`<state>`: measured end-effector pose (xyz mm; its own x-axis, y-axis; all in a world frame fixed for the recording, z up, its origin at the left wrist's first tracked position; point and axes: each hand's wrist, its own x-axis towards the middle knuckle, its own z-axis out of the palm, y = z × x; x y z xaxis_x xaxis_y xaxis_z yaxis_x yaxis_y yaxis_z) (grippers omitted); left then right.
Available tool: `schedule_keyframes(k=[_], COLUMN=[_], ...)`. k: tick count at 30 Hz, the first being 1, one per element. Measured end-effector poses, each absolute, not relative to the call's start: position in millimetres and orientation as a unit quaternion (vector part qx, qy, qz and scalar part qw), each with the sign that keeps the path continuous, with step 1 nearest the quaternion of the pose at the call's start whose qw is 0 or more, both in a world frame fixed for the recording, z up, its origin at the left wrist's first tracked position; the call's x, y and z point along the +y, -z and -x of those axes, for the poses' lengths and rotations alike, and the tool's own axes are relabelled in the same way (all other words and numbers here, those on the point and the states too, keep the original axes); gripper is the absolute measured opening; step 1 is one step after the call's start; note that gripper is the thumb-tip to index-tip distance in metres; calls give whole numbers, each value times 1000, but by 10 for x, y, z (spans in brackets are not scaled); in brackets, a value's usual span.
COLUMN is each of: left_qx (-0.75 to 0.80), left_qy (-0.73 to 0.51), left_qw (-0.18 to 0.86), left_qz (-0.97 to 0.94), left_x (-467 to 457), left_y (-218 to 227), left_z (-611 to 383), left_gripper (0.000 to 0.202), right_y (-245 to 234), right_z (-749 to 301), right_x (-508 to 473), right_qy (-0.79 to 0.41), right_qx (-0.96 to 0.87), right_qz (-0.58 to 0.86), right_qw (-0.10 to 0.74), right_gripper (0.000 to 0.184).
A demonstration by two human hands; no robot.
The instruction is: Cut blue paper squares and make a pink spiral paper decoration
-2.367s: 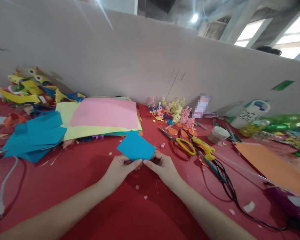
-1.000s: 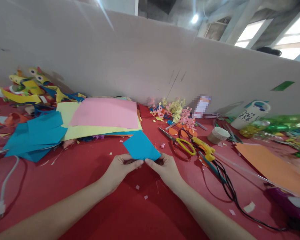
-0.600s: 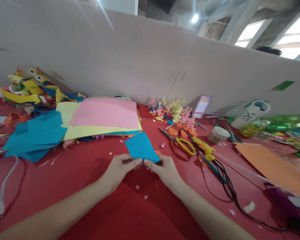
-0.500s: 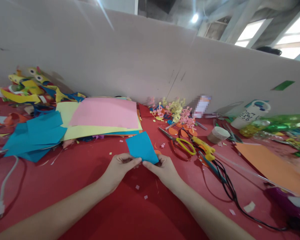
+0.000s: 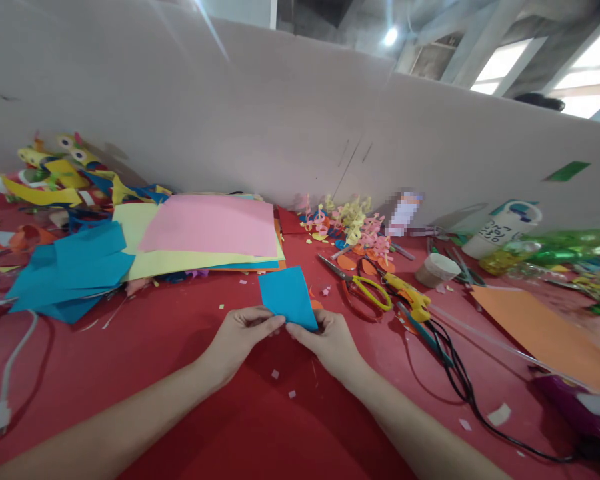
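Note:
A small square of blue paper (image 5: pixel 287 295) is held up over the red table (image 5: pixel 285 433), between my two hands. My left hand (image 5: pixel 250 340) pinches its lower left edge, thumb in front and fingers behind. At the lower right corner, my right hand (image 5: pixel 330 339) grips it the same way. Both thumb tips almost meet at the near edge. The fingers behind the paper are mostly hidden. Just right of the paper lie scissors (image 5: pixel 365 291) with yellow and red handles.
Pink and yellow paper sheets (image 5: pixel 215 227) are stacked behind; blue sheets (image 5: pixel 75 267) lie left. To the right are a yellow glue gun (image 5: pixel 407 293) with a black cord, a paper cup (image 5: pixel 437 270) and an orange sheet (image 5: pixel 545 327). A white cable (image 5: pixel 15 367) lies at left.
The blue paper has turned slightly, its top edge swinging a little to the right and down. My hands still grip its near edge in almost the same place.

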<state>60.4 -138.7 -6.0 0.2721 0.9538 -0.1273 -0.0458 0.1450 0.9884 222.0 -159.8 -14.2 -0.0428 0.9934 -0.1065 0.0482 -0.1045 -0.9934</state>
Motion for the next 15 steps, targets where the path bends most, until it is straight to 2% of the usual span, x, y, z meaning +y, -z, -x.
schedule_keyframes(k=[8, 15], left_qx=[420, 425], left_qy=[-402, -414], left_qw=[638, 632], left_qz=[-505, -498], left_x=[-1379, -1400], left_y=[78, 37], left_z=[-596, -619], left_gripper=[12, 20], right_y=[185, 164], right_z=[-2214, -2198], right_x=[-1590, -1597], right_qy=[-505, -531], right_qx=[-524, -534], right_qz=[517, 493], right_qw=[451, 436], right_gripper=[29, 29])
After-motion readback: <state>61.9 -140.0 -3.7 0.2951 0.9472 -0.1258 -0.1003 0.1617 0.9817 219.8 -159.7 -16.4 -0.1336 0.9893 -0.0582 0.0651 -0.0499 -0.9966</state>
